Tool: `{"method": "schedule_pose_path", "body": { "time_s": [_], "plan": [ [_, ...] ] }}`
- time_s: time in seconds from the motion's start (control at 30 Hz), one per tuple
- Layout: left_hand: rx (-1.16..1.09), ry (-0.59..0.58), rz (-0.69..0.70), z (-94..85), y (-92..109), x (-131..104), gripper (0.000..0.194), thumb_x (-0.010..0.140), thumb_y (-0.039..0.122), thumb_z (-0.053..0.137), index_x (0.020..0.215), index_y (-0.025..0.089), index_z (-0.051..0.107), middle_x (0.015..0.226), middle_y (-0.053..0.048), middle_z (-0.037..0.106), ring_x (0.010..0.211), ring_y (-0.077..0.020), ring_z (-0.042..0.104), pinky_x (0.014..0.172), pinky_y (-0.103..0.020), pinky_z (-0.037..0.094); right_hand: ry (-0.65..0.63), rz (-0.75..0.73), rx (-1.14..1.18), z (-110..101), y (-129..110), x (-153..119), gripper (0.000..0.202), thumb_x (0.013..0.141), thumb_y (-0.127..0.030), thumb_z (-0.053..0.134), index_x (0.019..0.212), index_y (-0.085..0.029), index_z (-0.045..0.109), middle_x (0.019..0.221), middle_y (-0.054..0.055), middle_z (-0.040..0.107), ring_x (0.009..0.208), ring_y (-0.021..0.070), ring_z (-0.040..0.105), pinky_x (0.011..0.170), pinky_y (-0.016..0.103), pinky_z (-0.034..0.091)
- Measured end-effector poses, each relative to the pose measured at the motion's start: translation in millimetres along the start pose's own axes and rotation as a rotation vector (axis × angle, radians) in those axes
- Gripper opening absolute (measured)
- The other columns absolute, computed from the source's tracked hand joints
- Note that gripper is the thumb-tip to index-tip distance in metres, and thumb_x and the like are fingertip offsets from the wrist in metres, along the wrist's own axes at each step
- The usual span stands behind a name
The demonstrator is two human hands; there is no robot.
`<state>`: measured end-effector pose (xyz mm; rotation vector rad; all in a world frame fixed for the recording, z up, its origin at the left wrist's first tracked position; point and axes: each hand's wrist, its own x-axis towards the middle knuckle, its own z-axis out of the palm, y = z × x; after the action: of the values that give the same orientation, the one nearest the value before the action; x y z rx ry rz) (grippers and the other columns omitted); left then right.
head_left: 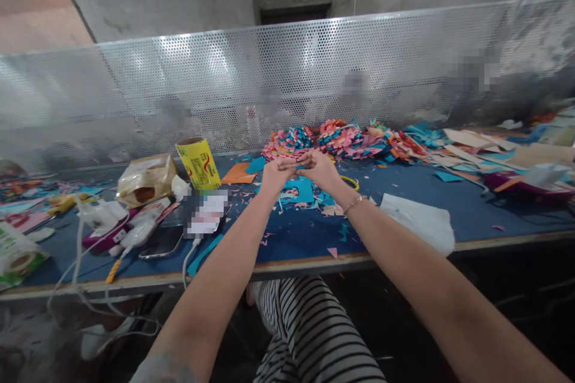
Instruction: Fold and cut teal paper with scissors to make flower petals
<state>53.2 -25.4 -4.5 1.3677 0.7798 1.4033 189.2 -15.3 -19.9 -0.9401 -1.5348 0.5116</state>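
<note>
My left hand (277,175) and my right hand (321,169) meet fingertip to fingertip over the middle of the blue table. Their fingers are bent and pressed together; whatever lies between them is too small to make out. Just below the fingers lies a blue piece of paper (302,191) among small cut scraps. Right behind my hands is a heap of pink, blue and orange folded paper pieces (335,137). A bracelet circles my right wrist.
A yellow box (197,163), a paper bag (147,179), phones (162,242) and white cables stand to the left. An orange sheet (240,173) lies nearby. To the right are a white sheet (420,221) and stacked paper strips (476,149). A perforated metal screen (224,81) backs the table.
</note>
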Motion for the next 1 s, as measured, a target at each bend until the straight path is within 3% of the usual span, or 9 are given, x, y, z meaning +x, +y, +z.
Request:
{"method": "schedule_pose_path", "body": {
  "time_s": [0.3,0.5,0.73,0.83,1.0],
  "plan": [
    [-0.02,-0.042,-0.006,0.9,6,1,0.021,0.052,0.002,0.058,0.068,0.013,0.064,0.072,-0.005,0.068,0.071,-0.0166,0.063,0.076,-0.036,0.051,0.041,0.05,-0.026,-5,-10,-1,0.031,0.05,-0.031,0.07,0.07,-0.018,0.051,0.058,-0.004,0.051,0.054,0.0109,0.049,0.049,0.024,0.038],
    [0.041,-0.118,0.044,-5.1,-1,4,0.029,0.048,0.004,0.068,0.076,0.013,0.065,0.076,-0.006,0.069,0.068,-0.0156,0.063,0.068,-0.029,0.051,0.043,0.084,0.031,-3,-7,-2,0.03,0.049,-0.026,0.068,0.069,-0.018,0.048,0.056,-0.005,0.049,0.052,0.0099,0.047,0.048,0.023,0.038],
    [-0.112,-0.17,-0.119,-14.9,-3,8,0.033,0.046,0.006,0.077,0.076,0.012,0.064,0.072,-0.006,0.069,0.065,-0.015,0.064,0.074,-0.033,0.052,0.0,0.038,0.1,1,2,0,0.031,0.05,-0.025,0.069,0.073,-0.018,0.049,0.062,-0.004,0.051,0.057,0.0105,0.05,0.052,0.024,0.042],
    [-0.181,-0.12,-0.206,-17.7,-2,10,0.025,0.052,0.001,0.073,0.072,0.011,0.063,0.069,-0.006,0.068,0.065,-0.014,0.064,0.081,-0.035,0.051,-0.076,0.045,0.171,1,4,-1,0.033,0.051,-0.024,0.07,0.079,-0.018,0.051,0.068,-0.002,0.055,0.062,0.0115,0.053,0.057,0.026,0.046],
    [-0.119,0.04,-0.203,-19.9,-2,12,0.021,0.055,-0.003,0.067,0.07,0.01,0.06,0.061,-0.004,0.065,0.059,-0.0125,0.063,0.081,-0.036,0.051,-0.146,0.149,0.298,0,3,-3,0.03,0.056,-0.022,0.068,0.081,-0.018,0.053,0.075,0.001,0.059,0.069,0.0129,0.058,0.065,0.031,0.051]
  ]
}}
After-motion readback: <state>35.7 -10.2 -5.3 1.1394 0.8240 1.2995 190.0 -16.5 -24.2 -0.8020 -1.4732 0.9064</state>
